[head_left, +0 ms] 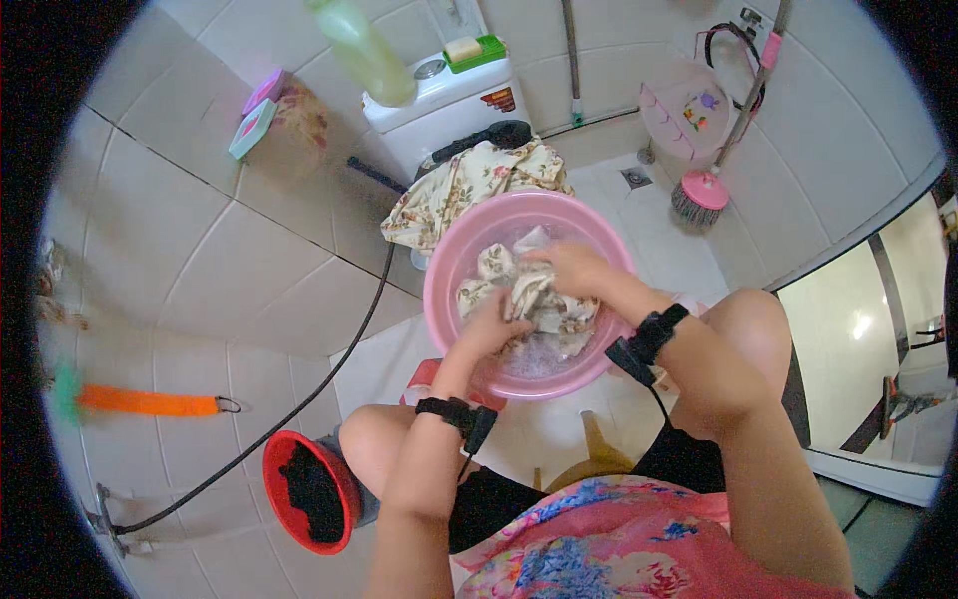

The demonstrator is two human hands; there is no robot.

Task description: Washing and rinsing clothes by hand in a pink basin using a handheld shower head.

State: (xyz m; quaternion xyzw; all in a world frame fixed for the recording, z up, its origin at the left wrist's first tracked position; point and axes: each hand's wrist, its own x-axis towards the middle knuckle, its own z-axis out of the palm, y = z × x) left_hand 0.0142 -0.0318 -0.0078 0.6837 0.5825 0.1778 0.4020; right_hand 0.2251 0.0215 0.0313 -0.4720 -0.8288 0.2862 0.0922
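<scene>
Pink floral clothing point(609, 544) covers the person's torso at the lower edge, with 2 bare forearms reaching forward, 1 black strap at each wrist. Both hands are down in a pink basin point(435, 290), on a bunched, wet floral cloth point(534, 293) lying among suds. The left hand point(487, 325) presses the cloth's near left side, thumb apart from the bent fingers; the right hand point(571, 270) bends over its upper right side. Blur hides the fingertips, so whether either hand grips cannot be told.

Just beyond the basin, a cream floral fabric point(479, 185) lies heaped before a white tank point(439, 120), which carries a pale green bottle point(369, 60) and a green soap dish point(479, 58). To the right, a pink round brush point(702, 195) stands on the floor near a drain point(635, 178). To the left, a black hose point(334, 367) curves down to a wall tap point(108, 519), past a red-rimmed bucket point(299, 540) containing something black.
</scene>
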